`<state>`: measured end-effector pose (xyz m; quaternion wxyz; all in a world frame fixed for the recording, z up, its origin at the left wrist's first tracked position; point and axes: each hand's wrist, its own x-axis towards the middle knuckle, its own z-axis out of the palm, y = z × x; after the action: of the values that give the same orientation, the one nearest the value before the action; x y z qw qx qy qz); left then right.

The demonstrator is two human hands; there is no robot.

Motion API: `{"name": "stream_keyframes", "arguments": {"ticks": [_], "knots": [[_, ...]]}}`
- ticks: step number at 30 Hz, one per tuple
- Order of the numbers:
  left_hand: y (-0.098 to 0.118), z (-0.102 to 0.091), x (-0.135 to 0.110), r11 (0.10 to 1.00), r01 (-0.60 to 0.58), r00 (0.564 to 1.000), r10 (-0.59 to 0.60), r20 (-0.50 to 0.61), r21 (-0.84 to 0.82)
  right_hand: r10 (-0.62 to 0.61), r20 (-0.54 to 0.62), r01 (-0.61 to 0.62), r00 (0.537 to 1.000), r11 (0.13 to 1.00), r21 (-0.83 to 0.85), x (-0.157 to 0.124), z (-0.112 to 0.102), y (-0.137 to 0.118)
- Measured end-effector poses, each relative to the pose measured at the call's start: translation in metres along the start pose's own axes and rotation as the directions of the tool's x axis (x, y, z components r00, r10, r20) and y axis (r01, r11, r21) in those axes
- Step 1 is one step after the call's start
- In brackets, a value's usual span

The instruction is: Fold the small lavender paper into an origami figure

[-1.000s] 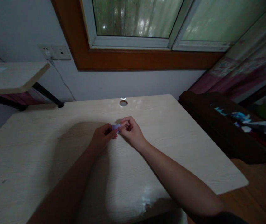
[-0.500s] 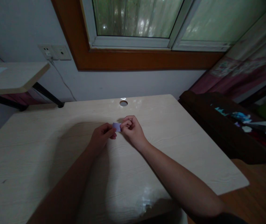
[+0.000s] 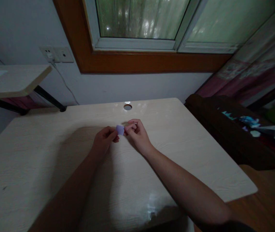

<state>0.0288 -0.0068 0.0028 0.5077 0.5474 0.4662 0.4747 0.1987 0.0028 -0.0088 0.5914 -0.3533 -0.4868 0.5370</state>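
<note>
A small, flat purple square of paper (image 3: 120, 130) is held between my two hands, over the middle of the pale wood-grain desk (image 3: 190, 154). My left hand (image 3: 104, 138) pinches its left edge between thumb and fingers. At the right edge, my right hand (image 3: 137, 133) grips it with thumb and forefinger, the other fingers loosely curled. The fingers partly cover the paper's side edges, and whether it is folded I cannot tell.
Behind the hands, a round cable hole (image 3: 128, 107) opens near the desk's back edge. A raised shelf (image 3: 19, 82) on black legs stands at the left. Beyond the right edge is dark wooden furniture (image 3: 224, 135) with a blue item (image 3: 248, 121) on it.
The purple paper has tilted slightly and shows more of its face between the fingers. My left hand has shifted a little; my right hand stays almost where it was.
</note>
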Motion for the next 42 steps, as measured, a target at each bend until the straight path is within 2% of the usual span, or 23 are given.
{"name": "stream_keyframes", "arguments": {"ticks": [8,15,21,27,32,42], "knots": [[-0.007,-0.001,0.001,0.999,0.013,0.999,-0.015,0.049,0.039,-0.022,0.027,0.024,0.999,0.997,-0.071,0.001,-0.002,0.005],[-0.017,0.002,0.002,0.989,-0.128,0.992,0.129,-0.010,0.068,-0.023,-0.008,0.022,1.000,0.997,-0.075,0.001,-0.004,0.004],[-0.017,0.002,0.000,0.967,-0.209,0.978,0.204,0.050,0.146,0.002,0.005,-0.002,1.000,0.999,-0.055,0.001,-0.002,0.002],[-0.013,-0.001,0.000,0.940,-0.261,0.965,0.256,0.050,0.221,0.043,0.063,-0.041,0.997,0.999,-0.034,0.000,-0.001,0.000],[-0.012,-0.002,0.000,0.945,-0.279,0.960,0.275,0.047,0.171,0.095,0.109,-0.095,0.989,0.995,-0.007,-0.001,0.000,-0.004],[-0.007,-0.002,-0.002,0.975,-0.220,0.975,0.219,0.035,0.033,0.111,0.108,-0.113,0.988,0.993,0.018,-0.002,0.001,-0.006]]}}
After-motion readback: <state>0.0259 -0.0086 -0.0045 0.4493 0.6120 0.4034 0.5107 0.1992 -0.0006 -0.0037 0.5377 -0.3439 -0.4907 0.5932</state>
